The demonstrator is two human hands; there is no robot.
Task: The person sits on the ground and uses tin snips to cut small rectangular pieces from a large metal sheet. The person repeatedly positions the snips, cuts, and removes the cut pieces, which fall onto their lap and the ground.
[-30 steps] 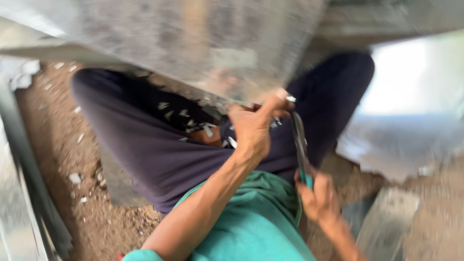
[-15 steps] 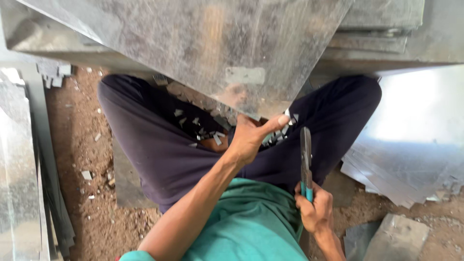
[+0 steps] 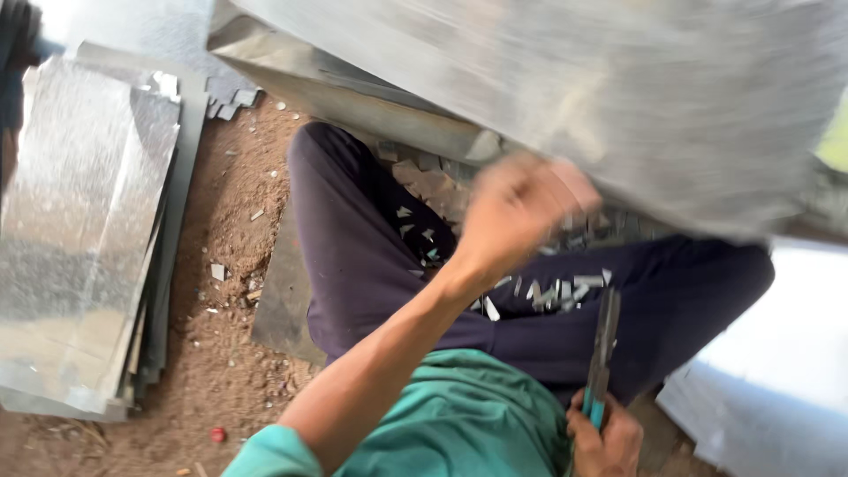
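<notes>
Sheet metal panel point(image 3: 618, 97), large, grey and galvanised, is lying tilted across the top of the view, its lower edge resting just above the person's lap. Left hand point(image 3: 521, 212), blurred, is reaching up to that lower edge and appearing to touch it; whether its grip is closed on the panel cannot be told. Right hand point(image 3: 605, 442), low at the bottom edge of the view, is closing its grip around the teal handles of a pair of tin snips point(image 3: 602, 353), whose dark blades are pointing upward toward the panel but staying well apart from it. Metal offcuts point(image 3: 548, 291), small and pale, are lying scattered over the dark trousers point(image 3: 371, 265). Stack of flat metal sheets point(image 3: 79, 238) is lying on the dirt floor point(image 3: 230, 265) to the left.
</notes>
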